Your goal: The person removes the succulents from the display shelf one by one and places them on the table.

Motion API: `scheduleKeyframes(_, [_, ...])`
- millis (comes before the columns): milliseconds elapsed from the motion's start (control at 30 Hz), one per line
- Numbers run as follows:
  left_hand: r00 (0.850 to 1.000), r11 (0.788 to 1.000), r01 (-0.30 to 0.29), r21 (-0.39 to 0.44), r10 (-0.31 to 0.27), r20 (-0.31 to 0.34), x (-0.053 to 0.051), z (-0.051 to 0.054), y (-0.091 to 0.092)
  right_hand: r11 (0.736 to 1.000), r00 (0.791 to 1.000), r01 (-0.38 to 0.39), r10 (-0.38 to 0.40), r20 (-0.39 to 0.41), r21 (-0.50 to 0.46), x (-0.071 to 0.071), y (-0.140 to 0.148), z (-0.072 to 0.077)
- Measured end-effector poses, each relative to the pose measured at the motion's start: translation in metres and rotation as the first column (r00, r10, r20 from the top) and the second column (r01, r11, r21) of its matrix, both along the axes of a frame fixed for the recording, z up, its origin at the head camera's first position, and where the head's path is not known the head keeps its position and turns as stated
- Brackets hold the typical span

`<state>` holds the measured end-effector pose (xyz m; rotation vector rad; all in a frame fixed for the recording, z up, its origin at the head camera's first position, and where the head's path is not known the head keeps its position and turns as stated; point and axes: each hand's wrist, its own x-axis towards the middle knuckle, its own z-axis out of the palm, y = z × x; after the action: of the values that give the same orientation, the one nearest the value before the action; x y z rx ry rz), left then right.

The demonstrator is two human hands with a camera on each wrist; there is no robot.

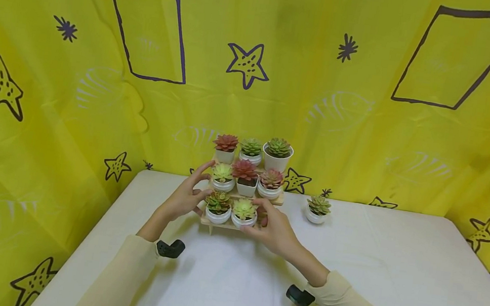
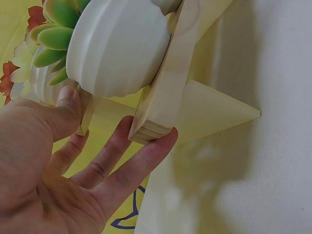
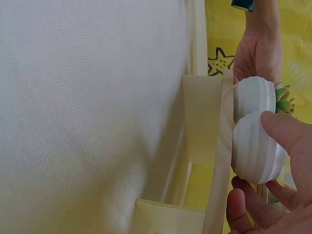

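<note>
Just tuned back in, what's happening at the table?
A person's right hand holds a round white ribbed pot with a pale green succulent at the front tier of a light wooden three-tier stand. The left hand touches the stand's left end with its fingers. The upper two tiers bear three potted succulents each; the front tier has two, counting the held one. Another round white pot with a green succulent stands on the white table, right of the stand.

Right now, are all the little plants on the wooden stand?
No, one green potted plant sits on the white table, to the right of the wooden stand.
</note>
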<state>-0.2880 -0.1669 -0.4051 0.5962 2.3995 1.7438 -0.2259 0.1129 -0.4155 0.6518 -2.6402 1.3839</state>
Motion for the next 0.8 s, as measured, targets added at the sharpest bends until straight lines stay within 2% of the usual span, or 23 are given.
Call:
scheduleKeyframes(267, [1.0, 1.0, 0.004, -0.001, -0.004, -0.003, 0.001, 0.0, 0.0, 1.0, 1.0, 0.0, 0.0, 0.002, -0.001, 0.001, 0.0, 0.002])
scheduleKeyframes(533, [1.0, 1.0, 0.005, 0.007, -0.005, -0.005, 0.001, 0.001, 0.0, 0.999, 0.999, -0.032, 0.032, -0.04, -0.005, 0.001, 0.001, 0.005])
scheduleKeyframes(800, [1.0, 1.0, 0.001, -0.004, -0.001, -0.002, 0.002, 0.002, 0.001, 0.998, 0.998, -0.054, 0.055, -0.032, 0.04, 0.001, 0.008, 0.011])
